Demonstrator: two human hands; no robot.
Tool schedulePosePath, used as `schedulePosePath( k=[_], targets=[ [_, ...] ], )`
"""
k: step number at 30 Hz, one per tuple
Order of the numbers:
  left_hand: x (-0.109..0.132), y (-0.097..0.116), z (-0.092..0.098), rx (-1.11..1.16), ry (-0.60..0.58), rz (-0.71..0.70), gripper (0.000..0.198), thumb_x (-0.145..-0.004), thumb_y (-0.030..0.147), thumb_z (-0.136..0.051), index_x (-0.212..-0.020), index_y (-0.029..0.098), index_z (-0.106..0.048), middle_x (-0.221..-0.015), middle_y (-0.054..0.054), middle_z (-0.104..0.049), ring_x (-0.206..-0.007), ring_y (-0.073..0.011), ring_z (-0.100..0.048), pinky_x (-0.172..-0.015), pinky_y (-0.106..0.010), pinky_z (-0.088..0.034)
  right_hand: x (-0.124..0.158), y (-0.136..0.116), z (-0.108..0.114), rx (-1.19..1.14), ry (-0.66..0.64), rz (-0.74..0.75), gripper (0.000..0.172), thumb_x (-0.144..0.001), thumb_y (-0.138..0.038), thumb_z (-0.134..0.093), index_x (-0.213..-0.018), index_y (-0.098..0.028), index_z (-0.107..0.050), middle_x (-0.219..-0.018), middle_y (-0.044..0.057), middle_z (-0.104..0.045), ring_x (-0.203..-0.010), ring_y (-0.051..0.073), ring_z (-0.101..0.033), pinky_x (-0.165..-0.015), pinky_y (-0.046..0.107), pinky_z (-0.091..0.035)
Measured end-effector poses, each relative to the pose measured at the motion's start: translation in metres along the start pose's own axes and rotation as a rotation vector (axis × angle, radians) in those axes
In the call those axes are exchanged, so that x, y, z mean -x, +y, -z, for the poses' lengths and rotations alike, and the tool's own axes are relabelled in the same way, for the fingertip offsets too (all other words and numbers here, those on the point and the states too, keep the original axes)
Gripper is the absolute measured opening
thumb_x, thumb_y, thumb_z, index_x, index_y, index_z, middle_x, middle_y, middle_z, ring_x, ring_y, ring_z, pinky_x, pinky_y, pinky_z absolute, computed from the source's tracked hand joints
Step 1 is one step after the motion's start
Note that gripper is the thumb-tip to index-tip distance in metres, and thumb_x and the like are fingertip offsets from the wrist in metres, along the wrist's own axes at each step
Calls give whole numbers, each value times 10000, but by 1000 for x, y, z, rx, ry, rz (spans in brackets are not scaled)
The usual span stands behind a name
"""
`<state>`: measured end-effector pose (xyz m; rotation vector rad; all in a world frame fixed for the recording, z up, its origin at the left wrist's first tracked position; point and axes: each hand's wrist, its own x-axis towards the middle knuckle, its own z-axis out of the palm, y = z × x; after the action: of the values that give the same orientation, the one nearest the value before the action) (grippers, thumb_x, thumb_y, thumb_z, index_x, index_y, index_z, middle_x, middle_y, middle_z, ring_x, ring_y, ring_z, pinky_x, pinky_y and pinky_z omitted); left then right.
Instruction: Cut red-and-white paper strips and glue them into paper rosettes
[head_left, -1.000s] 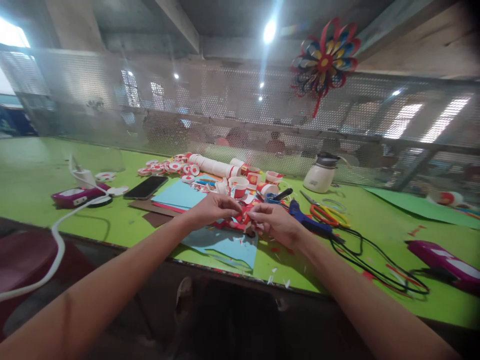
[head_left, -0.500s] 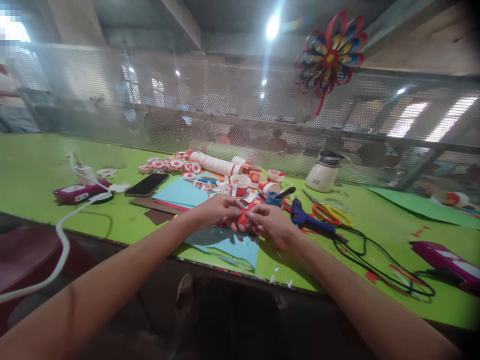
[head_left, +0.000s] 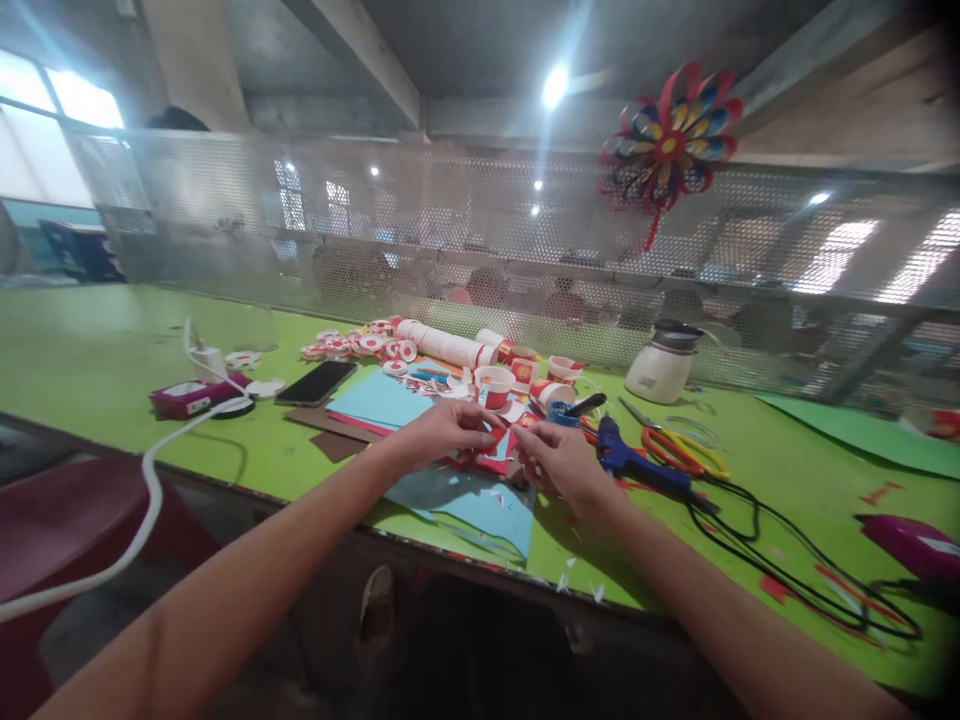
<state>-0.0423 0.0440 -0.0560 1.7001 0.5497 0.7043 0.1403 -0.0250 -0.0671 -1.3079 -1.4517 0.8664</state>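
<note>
My left hand (head_left: pixel 457 432) is over the red and blue papers at the middle of the table, its fingers closed together; what they hold is too small to make out. Close on its right, my right hand (head_left: pixel 551 455) has thumb and fingers pinched, also on something I cannot make out. Red paper (head_left: pixel 496 464) lies beneath the fingertips, and blue sheets (head_left: pixel 480 508) reach toward the table edge. Just beyond the hands stands a white and red paper cup (head_left: pixel 495 388), with a blue jar (head_left: pixel 564 414) to its right.
Right of my hands lie a blue glue gun (head_left: pixel 637 462) with a black cord and orange-yellow scissors (head_left: pixel 675 450). A kettle (head_left: pixel 661 365) stands behind. At left are a phone (head_left: pixel 316 382) and a purple device (head_left: pixel 187 397) with a white cable.
The small red piece seen between my hands no longer shows there, and the fingertips are a little apart. The whole view has shifted, so things appear lower and farther right.
</note>
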Motion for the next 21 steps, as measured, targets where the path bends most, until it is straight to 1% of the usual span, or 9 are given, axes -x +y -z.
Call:
schedulePosePath(
  k=[2, 4, 6, 9, 11, 12, 14, 18, 21],
  targets=[
    [5, 9, 17, 44, 168, -20, 344, -634, 280, -753, -922, 110, -674, -643, -15, -632, -521, -78, -531, -461, -193, -348, -1, 2, 2, -2, 31, 22, 444, -750, -597, -564, -563, -199, -505, -354, -52, -434, -283, 73, -340, -313, 222, -199],
    [9, 17, 40, 127, 353, -49, 358, -603, 249, -767, -926, 123, -679, -674, -13, -637, -531, -65, -518, -479, -190, -355, -2, 4, 4, 65, 55, 73, 437, -754, -592, -562, -562, -203, -517, -350, -51, -426, -281, 82, -338, -316, 233, -211],
    [12, 20, 65, 119, 468, -52, 345, -586, 223, -771, -902, 115, -684, -674, -21, -636, -547, -66, -516, -472, -185, -337, -2, 7, 5, 151, 73, 130, 405, -756, -553, -584, -562, -199, -544, -370, -38, -454, -302, 93, -366, -338, 245, -243],
    [8, 15, 91, -67, 461, 132, 262, -577, 197, -762, -803, 87, -690, -568, -20, -601, -511, -77, -495, -470, -203, -337, -1, 7, 5, 242, 68, 194, 371, -776, -484, -585, -543, -196, -556, -412, -16, -503, -359, 112, -415, -390, 257, -293],
    [0, 8, 98, -279, 390, 269, 209, -583, 182, -743, -763, 90, -691, -491, -1, -563, -475, -80, -464, -464, -214, -332, 0, 7, 4, 299, 60, 236, 366, -797, -443, -564, -530, -194, -550, -435, -4, -522, -401, 121, -434, -425, 262, -314],
    [-6, 4, 100, -320, 376, 302, 202, -572, 160, -740, -755, 90, -692, -465, 2, -556, -457, -84, -453, -459, -219, -327, 0, 7, 4, 329, 55, 250, 361, -805, -427, -555, -531, -192, -553, -444, 1, -528, -416, 124, -439, -437, 264, -318],
    [-17, -3, 100, -380, 359, 338, 173, -572, 134, -720, -740, 101, -690, -440, 9, -550, -439, -89, -447, -457, -220, -326, -1, 7, 5, 360, 45, 256, 346, -813, -405, -545, -545, -187, -568, -462, 10, -543, -433, 129, -444, -448, 266, -319],
    [-34, -15, 100, -525, 362, 404, 48, -574, 94, -668, -615, 115, -657, -389, 25, -519, -407, -84, -415, -448, -209, -306, -1, 8, 6, 363, 35, 265, 350, -821, -399, -538, -546, -184, -563, -481, 16, -562, -443, 126, -449, -459, 266, -319],
    [-38, -22, 104, -620, 367, 428, 81, -599, 96, -629, -660, 123, -675, -378, 40, -503, -403, -87, -412, -452, -203, -316, 1, 6, 6, 358, 21, 268, 348, -834, -382, -524, -551, -183, -558, -487, 17, -572, -437, 121, -452, -460, 263, -321]
  ],
)
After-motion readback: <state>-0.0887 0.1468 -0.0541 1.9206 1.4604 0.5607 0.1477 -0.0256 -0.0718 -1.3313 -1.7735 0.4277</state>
